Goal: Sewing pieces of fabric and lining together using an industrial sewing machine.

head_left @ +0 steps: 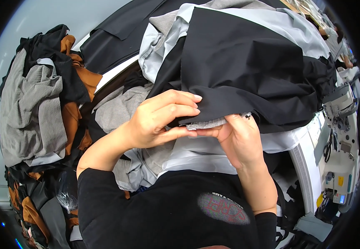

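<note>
Both hands grip the near edge of a large black fabric piece [242,54]. Along that edge a grey knit fabric layer [207,124] shows beneath the black one. My left hand [159,118] pinches the left corner, its fingers lying on top and the thumb below. To the right, my right hand [244,135] has its thumb on the edge and its fingers underneath, closed on the same layers. Most of the black cloth spreads away from me over a pale blue-grey fabric [149,58]. How far the grey layer runs beneath is hidden.
Left of me hangs a heap of grey fabric [34,103] with black and brown cloth [70,124]. Grey knit [122,108] bunches beside my left forearm. A sewing machine [340,103] stands on the right. White fabric [200,153] lies before my torso.
</note>
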The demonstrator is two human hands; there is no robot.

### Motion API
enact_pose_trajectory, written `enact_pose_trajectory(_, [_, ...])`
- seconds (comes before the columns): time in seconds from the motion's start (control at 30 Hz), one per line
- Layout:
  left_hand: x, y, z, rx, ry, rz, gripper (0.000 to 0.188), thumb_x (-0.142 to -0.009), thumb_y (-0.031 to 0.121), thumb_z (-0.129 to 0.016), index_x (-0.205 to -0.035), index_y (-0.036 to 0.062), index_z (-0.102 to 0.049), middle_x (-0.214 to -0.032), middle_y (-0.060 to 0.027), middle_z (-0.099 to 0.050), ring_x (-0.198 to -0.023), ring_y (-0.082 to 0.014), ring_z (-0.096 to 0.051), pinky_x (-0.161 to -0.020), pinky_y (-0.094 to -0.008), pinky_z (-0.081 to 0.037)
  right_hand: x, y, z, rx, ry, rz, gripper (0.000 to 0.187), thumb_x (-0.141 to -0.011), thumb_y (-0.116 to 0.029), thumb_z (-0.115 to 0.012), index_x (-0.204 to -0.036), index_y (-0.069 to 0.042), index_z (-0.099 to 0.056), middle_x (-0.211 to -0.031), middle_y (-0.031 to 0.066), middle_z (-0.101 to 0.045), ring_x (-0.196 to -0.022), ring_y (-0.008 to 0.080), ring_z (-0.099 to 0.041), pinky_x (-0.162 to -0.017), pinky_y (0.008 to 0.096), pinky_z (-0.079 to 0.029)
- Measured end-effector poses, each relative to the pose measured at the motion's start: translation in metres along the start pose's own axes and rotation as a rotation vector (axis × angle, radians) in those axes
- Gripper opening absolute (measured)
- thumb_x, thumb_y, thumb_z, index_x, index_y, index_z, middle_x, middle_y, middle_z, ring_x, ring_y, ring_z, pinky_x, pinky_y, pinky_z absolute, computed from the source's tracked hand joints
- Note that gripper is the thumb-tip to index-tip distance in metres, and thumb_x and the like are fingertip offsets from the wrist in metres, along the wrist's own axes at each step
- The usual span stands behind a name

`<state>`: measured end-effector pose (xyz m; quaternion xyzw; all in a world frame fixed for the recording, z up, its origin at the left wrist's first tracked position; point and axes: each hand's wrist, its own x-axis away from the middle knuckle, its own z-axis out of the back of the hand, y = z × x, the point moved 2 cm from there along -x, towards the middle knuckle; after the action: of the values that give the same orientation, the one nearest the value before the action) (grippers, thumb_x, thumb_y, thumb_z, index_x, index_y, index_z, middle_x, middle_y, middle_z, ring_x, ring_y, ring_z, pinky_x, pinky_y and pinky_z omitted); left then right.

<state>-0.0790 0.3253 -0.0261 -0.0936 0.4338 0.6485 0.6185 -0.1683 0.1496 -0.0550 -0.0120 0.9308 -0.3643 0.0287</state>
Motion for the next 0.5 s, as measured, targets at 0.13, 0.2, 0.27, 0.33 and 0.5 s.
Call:
enact_pose_trajectory(0.13, [0.000, -0.001, 0.001, 0.036, -0.003, 0.110, 0.028, -0.070, -0.007, -0.076, -0.097, -0.0017, -0.071, -0.100, -0.0161, -0.070, -0.103, -0.0313, -0.069, -0.086, -0.0369, -0.057, 0.004, 0.002, 0.004, 0.095, 0.096, 0.013, 0.029, -0.105, -0.017, -0.045, -0.122, 0.002, -0.060, -0.116, 0.0119, -0.067, -0.106, 0.0233, -0.066, -0.090, 0.0402, -0.054])
enact_pose_trajectory(0.2, [0.002, -0.001, -0.005, 0.064, 0.035, 0.135, 0.023, -0.072, -0.009, -0.072, -0.094, -0.0008, -0.072, -0.097, -0.0149, -0.071, -0.101, -0.0299, -0.070, -0.085, -0.0353, -0.057, 0.006, 0.000, 0.005, 0.091, 0.139, 0.035, 0.030, -0.105, -0.019, -0.046, -0.122, 0.001, -0.061, -0.115, 0.0111, -0.067, -0.105, 0.0218, -0.067, -0.091, 0.0376, -0.052])
enact_pose_trajectory(0.27, [0.001, -0.007, -0.009, 0.074, 0.139, 0.223, 0.020, -0.076, -0.009, -0.068, -0.094, -0.0012, -0.071, -0.096, -0.0150, -0.071, -0.098, -0.0286, -0.070, -0.082, -0.0343, -0.055, 0.009, -0.005, 0.005, 0.238, -0.002, 0.029, 0.031, -0.104, -0.020, -0.049, -0.120, 0.002, -0.063, -0.112, 0.0105, -0.069, -0.103, 0.0201, -0.066, -0.092, 0.0341, -0.050])
enact_pose_trajectory(0.33, [0.008, -0.012, -0.017, 0.112, 0.274, 0.327, 0.018, -0.087, -0.007, -0.058, -0.100, -0.0006, -0.067, -0.101, -0.0123, -0.069, -0.093, -0.0208, -0.065, -0.083, -0.0298, -0.049, 0.018, 0.000, 0.010, 0.351, -0.019, 0.081, 0.027, -0.101, -0.016, -0.055, -0.116, 0.004, -0.065, -0.108, 0.0098, -0.071, -0.101, 0.0170, -0.066, -0.091, 0.0300, -0.049])
enact_pose_trajectory(0.5, [0.001, 0.000, -0.021, -0.008, 0.538, 0.306, 0.012, -0.098, 0.001, -0.047, -0.105, -0.0005, -0.057, -0.104, -0.0067, -0.056, -0.092, -0.0142, -0.051, -0.085, -0.0259, -0.040, 0.033, 0.021, 0.069, 1.028, 0.588, 0.466, 0.025, -0.094, -0.007, -0.058, -0.115, 0.004, -0.064, -0.108, 0.0190, -0.069, -0.099, 0.0268, -0.066, -0.090, 0.0380, -0.050])
